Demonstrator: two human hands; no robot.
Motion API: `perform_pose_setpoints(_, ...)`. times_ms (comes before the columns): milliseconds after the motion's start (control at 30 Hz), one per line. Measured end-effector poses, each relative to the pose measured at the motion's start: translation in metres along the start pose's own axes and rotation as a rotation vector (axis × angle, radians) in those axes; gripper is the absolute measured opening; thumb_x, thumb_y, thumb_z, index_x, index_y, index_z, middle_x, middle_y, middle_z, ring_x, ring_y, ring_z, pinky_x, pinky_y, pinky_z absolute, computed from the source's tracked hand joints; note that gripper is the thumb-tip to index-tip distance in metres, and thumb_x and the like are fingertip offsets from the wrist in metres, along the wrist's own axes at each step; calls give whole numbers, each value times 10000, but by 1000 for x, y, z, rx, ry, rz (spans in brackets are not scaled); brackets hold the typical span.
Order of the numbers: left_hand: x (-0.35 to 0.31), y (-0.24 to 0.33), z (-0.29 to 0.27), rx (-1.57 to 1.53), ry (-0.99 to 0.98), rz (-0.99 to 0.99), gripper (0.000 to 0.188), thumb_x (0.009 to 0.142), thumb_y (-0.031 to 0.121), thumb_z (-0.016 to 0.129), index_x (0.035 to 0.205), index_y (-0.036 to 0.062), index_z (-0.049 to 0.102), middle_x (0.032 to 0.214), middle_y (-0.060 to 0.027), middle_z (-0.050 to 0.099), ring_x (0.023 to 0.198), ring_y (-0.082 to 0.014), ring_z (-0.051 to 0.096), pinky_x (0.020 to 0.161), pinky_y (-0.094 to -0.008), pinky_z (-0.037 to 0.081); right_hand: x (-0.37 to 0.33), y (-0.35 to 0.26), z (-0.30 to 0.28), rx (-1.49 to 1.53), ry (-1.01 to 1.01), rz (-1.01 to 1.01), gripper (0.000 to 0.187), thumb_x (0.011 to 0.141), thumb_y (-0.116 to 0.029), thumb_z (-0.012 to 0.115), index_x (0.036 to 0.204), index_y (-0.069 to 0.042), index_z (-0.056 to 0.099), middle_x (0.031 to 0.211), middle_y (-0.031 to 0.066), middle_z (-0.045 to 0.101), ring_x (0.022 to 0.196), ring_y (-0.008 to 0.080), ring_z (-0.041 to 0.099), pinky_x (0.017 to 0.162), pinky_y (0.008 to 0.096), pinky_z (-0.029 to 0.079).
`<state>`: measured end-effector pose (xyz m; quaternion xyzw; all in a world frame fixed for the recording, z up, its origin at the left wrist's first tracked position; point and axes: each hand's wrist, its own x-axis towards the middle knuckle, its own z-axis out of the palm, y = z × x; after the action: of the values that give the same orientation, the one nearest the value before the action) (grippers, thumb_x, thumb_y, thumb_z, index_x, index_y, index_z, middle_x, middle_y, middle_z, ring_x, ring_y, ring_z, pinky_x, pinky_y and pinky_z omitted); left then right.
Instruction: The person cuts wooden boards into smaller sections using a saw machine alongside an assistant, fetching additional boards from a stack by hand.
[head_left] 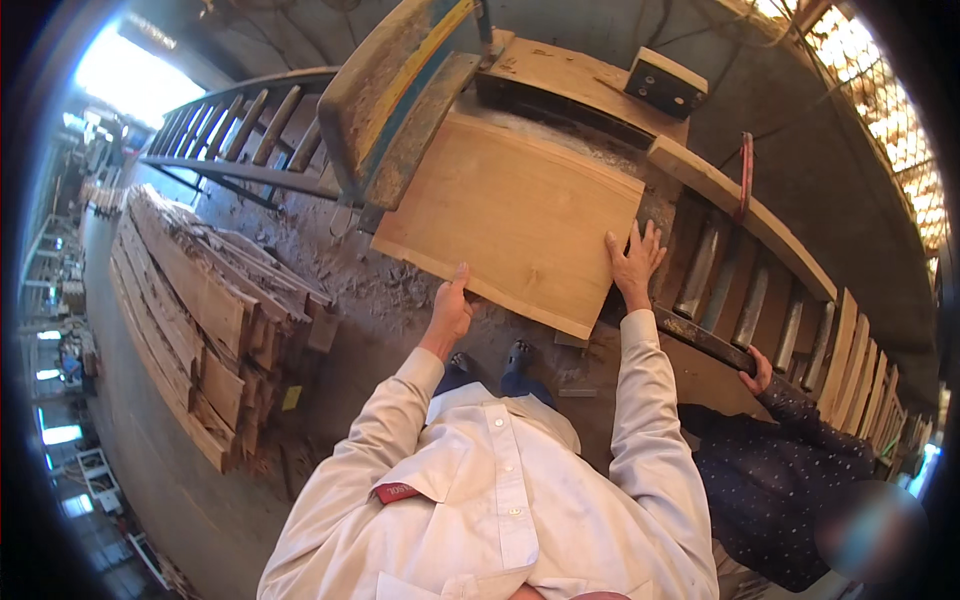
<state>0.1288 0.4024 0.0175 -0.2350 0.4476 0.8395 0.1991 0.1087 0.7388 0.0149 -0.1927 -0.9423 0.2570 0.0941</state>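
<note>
A wide, flat wooden panel (pixel 520 215) lies in front of me on a machine bed, its far left part reaching up to an upright machine housing. At its near left edge my left hand (pixel 452 312) is closed on the rim, thumb on top and the other fingers curled below. My right hand (pixel 633 262) rests at the panel's right edge. Its fingers are spread, the thumb touching the wood and the fingertips reaching just past the edge.
The worn housing (pixel 395 100) has yellow and blue stripes. Roller conveyors (pixel 250 135) run off left and right (pixel 735 290). Rough planks (pixel 190 320) are stacked at left. A co-worker's hand (pixel 757 372) holds the right conveyor's rail. Behind the panel sits a black-faced box (pixel 665 85).
</note>
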Motion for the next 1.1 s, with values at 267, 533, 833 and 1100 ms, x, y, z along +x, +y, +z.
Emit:
perform_pose_setpoints(267, -9, -5, 15, -14, 58, -7, 381, 974, 341, 521, 1173, 17, 548, 1096, -101, 640, 951, -215, 648, 776, -428, 571, 23, 2, -9, -75, -152, -48, 905, 849, -701, 457, 1483, -82, 272, 1560, 205, 121, 1455, 357, 11, 1137, 534, -50)
perform_pose_setpoints(533, 17, -31, 1, 50, 106, 93, 448, 949, 411, 526, 1109, -1, 600, 1011, -80, 643, 870, -164, 608, 682, -376, 502, -14, -13, -4, -61, -186, -60, 838, 885, -634, 476, 1471, -67, 282, 1553, 220, 146, 1454, 353, 59, 1136, 548, -6)
perform_pose_setpoints(833, -3, -5, 10, 286, 185, 148, 536, 921, 403, 546, 711, -90, 534, 636, -183, 582, 605, -239, 597, 590, -428, 429, -8, -17, -9, 121, -298, -16, 775, 928, -572, 463, 1403, 29, 347, 1423, 241, 354, 1323, 351, 340, 1093, 390, 272)
perform_pose_setpoints(1100, -6, -15, 13, 228, 261, 326, 514, 922, 384, 548, 713, -85, 575, 645, -244, 586, 626, -296, 634, 610, -439, 447, -16, -33, -12, 38, -267, -73, 789, 929, -589, 453, 1414, 20, 326, 1429, 221, 347, 1321, 305, 354, 1092, 384, 278)
